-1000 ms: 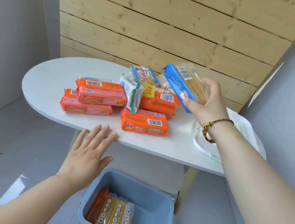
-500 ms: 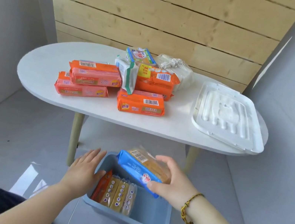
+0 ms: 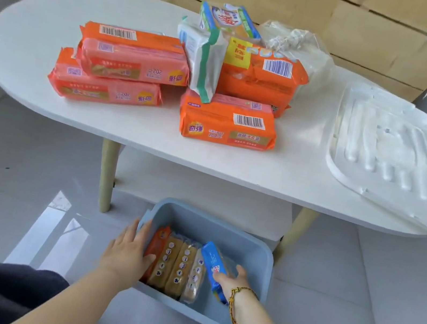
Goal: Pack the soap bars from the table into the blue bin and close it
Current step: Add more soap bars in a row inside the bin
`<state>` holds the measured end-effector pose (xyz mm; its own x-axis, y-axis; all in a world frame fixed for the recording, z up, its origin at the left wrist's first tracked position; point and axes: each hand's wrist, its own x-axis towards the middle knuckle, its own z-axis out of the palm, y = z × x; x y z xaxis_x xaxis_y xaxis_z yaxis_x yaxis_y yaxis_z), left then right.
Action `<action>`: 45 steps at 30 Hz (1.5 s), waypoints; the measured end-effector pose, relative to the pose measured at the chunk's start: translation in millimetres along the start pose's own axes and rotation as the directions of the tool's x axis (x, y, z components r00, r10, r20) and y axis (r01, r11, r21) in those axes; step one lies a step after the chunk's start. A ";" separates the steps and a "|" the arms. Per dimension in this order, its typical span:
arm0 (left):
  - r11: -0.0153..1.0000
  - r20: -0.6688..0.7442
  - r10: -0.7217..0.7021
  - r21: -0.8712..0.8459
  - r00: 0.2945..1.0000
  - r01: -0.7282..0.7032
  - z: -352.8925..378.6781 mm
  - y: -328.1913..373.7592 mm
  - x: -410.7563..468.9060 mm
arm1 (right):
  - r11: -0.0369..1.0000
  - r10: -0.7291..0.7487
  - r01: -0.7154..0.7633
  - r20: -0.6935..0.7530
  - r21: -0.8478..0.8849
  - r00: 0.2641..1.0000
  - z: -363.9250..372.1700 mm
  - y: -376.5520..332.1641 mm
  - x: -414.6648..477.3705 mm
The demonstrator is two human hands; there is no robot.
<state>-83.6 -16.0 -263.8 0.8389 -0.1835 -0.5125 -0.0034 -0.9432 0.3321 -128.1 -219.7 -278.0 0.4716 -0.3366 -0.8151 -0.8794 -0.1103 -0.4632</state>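
Packing under way, by judgement well short of halfway. Already in the blue bin (image 3: pixel 248 248), on the floor just in front of the table (image 3: pixel 32 108): a row of four soap bars (image 3: pixel 178 266) standing on edge against the left wall, one orange and three tan. Fifth item, a blue-wrapped bar (image 3: pixel 213 265), tilted inside the bin just right of the row and leaning toward it, apparently not yet set down. Left to move from the table: four orange packs (image 3: pixel 227 120), two stacked at the left and two toward the middle; a white-and-green pack (image 3: pixel 202 55) propped between the stacks; a blue-and-yellow pack (image 3: pixel 227 20) on top at the back; a clear bag (image 3: pixel 296 45) behind, contents too blurred to name. Closing not begun: white lid (image 3: pixel 389 151) flat on the right end of the table, well apart from the bin. Right hand (image 3: pixel 232 281), bracelet (image 3: pixel 236 298) at the wrist, reaching down into the bin, fingers curled round the near end of the blue-wrapped bar, thumb on its upper face. Left hand (image 3: pixel 126 253) laid over the bin's left rim, fingers straight and close together, thumb inside against the orange bar, pinching nothing; probably steadying the bin.
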 end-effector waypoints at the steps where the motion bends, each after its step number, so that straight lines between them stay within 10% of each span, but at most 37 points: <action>1: 1.000 0.012 -0.009 0.013 1.000 0.009 4.8 -2.9 5.0 | 1.000 0.023 -0.023 0.011 0.013 1.000 1.8 4.0 7.5; 14: 0.998 -0.010 -0.023 0.059 1.000 0.023 29.3 -22.2 21.1 | 0.982 0.123 -0.091 0.198 -0.163 0.973 22.0 29.3 52.9; 45: 0.995 0.016 -0.038 0.093 0.999 0.036 18.7 -23.9 21.8 | 0.971 0.080 -0.051 0.121 -0.232 0.989 39.6 26.6 59.8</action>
<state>-75.4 -2.6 -297.7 0.8298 -0.1520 -0.5369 -0.0234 -0.9708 0.2387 -120.7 -205.8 -352.9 0.4039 -0.2290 -0.8857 -0.8934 -0.3069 -0.3281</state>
